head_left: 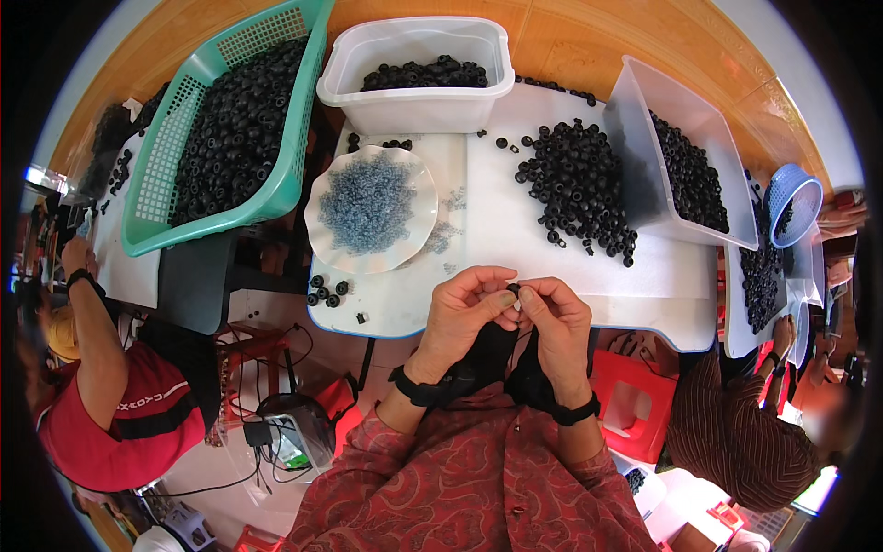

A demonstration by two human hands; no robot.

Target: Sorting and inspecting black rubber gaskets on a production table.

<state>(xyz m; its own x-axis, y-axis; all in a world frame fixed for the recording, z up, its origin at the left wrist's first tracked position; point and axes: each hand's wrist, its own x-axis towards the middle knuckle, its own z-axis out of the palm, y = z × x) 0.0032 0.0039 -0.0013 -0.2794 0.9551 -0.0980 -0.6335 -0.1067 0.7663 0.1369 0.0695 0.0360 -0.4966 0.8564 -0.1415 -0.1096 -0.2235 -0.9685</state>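
Note:
My left hand and my right hand meet at the table's near edge, fingers closed in a pinch. Between their fingertips is a small black round part, with a whitish bit just below it; the fingers hide most of both. Beyond my left hand stands a white scalloped plate heaped with small clear bluish pieces. To the right, past my right hand, lies a loose pile of black round parts. Several more black parts sit near the table's left corner.
A green basket of black parts stands at the left. At the back is a white tub, and a clear bin sits right, both holding black parts. People work on both sides; a red stool and cables are below.

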